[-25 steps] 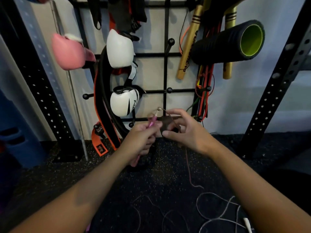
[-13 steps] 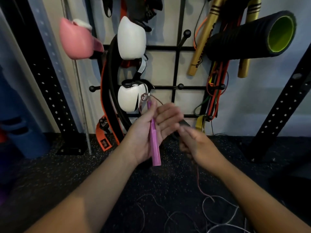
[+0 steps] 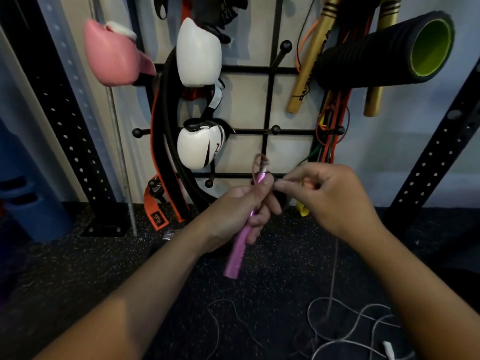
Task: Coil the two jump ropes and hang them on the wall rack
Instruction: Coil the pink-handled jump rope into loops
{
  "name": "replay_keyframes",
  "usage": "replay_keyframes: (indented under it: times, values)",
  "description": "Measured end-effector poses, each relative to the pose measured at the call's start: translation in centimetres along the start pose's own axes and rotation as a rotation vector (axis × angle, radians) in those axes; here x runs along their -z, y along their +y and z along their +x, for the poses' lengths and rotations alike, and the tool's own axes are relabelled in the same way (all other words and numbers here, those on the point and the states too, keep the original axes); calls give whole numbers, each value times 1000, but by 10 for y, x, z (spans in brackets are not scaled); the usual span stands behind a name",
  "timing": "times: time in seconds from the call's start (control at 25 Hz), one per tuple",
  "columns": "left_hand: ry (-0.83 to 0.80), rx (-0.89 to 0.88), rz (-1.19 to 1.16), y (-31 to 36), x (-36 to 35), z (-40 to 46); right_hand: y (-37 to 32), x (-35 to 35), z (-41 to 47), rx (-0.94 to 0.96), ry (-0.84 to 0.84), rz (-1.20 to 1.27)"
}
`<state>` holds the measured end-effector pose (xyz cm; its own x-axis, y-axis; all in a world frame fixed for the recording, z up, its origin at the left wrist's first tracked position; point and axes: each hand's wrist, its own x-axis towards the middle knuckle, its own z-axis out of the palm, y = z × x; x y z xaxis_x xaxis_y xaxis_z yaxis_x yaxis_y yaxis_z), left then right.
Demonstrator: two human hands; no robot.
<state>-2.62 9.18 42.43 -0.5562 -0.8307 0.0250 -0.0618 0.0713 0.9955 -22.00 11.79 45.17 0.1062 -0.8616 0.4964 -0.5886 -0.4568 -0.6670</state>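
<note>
The left hand (image 3: 233, 211) grips the pink jump-rope handle (image 3: 240, 245) in curled fingers, in front of the wall rack (image 3: 270, 100). The right hand (image 3: 330, 196) pinches the thin pinkish cord (image 3: 258, 165) near the handle's top (its loop is blurred). A pale second rope (image 3: 345, 320) lies tangled on the floor (image 3: 78, 268).
</note>
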Motion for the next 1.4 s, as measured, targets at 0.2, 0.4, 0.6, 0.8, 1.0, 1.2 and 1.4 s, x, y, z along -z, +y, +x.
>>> replay_keyframes:
  times: [0.2, 0.4, 0.6, 0.8, 1.0, 1.2, 1.4]
  values:
    - [41, -65, -152, 4, -7, 8, 5, 6, 6, -3, -72, 84]
    - [17, -75, -206, 4, -8, 12, 15, 1, 1, -72, 53, 39]
    - [-17, -45, -311, 0, -7, 12, 12, -1, 6, -88, -44, 132]
    - [-86, -33, -302, 4, -9, 6, 11, 1, 0, -126, 136, 106]
    - [-204, -109, -711, 13, -12, 3, 12, -6, -5, -432, -28, 547]
    - [87, -329, -755, 19, -12, 15, 3, -32, -27, -403, -503, 393]
    - [159, -62, 282, 16, 10, 3, -20, -7, -25, -103, -480, -50]
